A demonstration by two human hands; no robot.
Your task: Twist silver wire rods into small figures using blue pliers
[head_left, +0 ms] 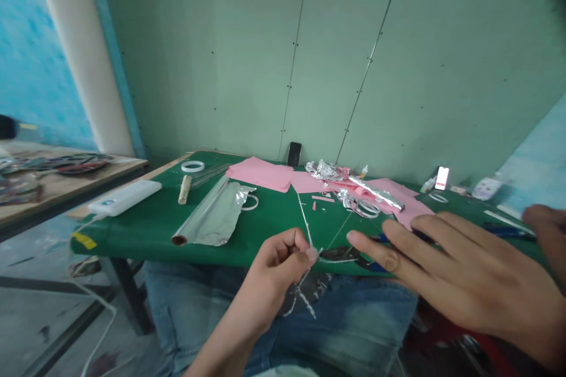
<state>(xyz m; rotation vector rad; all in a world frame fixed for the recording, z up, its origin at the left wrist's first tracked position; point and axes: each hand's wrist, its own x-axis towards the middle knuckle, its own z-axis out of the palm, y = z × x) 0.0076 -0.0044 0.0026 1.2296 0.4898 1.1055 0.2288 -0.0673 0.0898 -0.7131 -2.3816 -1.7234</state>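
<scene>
My left hand (278, 268) is pinched shut on a thin foil-wrapped wire frame (306, 300), just in front of the table's near edge. Silvery branches of the frame hang below the fingers, and one long strand rises from them. Part of the frame is hidden by the thumb and fingers. My right hand (460, 271) hovers to the right, its fingers stretched out and apart, holding nothing. Between the two hands lie dark-jawed pliers (347, 254) with blue handles, partly covered by the right hand.
On the green tabletop (150, 212) are a foil roll (201, 215), a white power bank (126, 197), a tape ring (193, 166) and pink sheets (260, 174). Crumpled foil (327, 170) lies on the paper. Two phones lean at the back, a dark phone (294, 154) and a lit phone (441, 178).
</scene>
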